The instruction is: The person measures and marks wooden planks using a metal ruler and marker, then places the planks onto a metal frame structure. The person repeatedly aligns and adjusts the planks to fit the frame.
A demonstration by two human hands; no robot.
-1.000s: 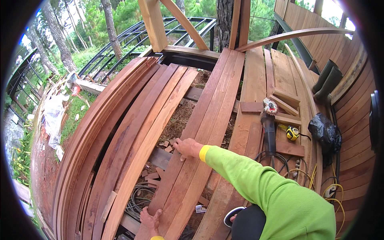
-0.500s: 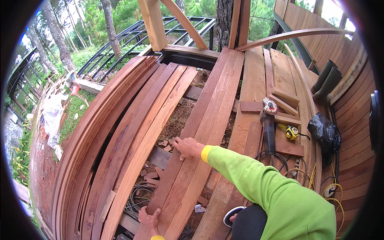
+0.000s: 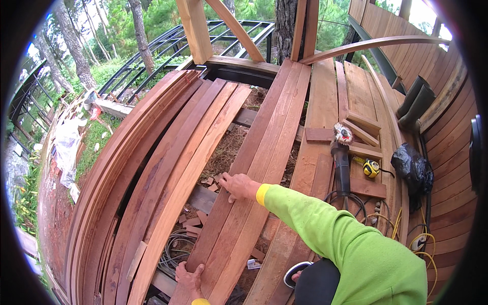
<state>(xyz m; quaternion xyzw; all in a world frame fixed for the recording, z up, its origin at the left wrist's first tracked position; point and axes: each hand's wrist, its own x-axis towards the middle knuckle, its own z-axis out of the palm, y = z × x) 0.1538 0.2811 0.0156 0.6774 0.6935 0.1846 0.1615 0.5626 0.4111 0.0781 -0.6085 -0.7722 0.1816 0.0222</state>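
Three reddish planks [image 3: 272, 127] lie side by side lengthwise in front of me, over grey supports [image 3: 202, 197] above bare soil. My right hand [image 3: 239, 188] is closed on their left edge around mid-length, fingers curled over it, the arm in a green sleeve reaching across the boards. Lower down, my left hand [image 3: 190, 280] grips the same edge, thumb on top. A coil of cable [image 3: 175, 254] lies in the gap beside it, among wood offcuts [image 3: 192, 222]. My dark knee and sandalled foot [image 3: 295, 274] show at the bottom.
Board stacks [image 3: 129, 142] fill the left. At right are an angle grinder [image 3: 340, 170], a tape measure [image 3: 371, 169], a black bag [image 3: 409, 168], rubber boots [image 3: 414, 104], yellow cords [image 3: 427, 239] and a curved plank wall [image 3: 450, 193]. Behind stand timber posts [image 3: 195, 33], a black metal frame [image 3: 168, 40] and trees.
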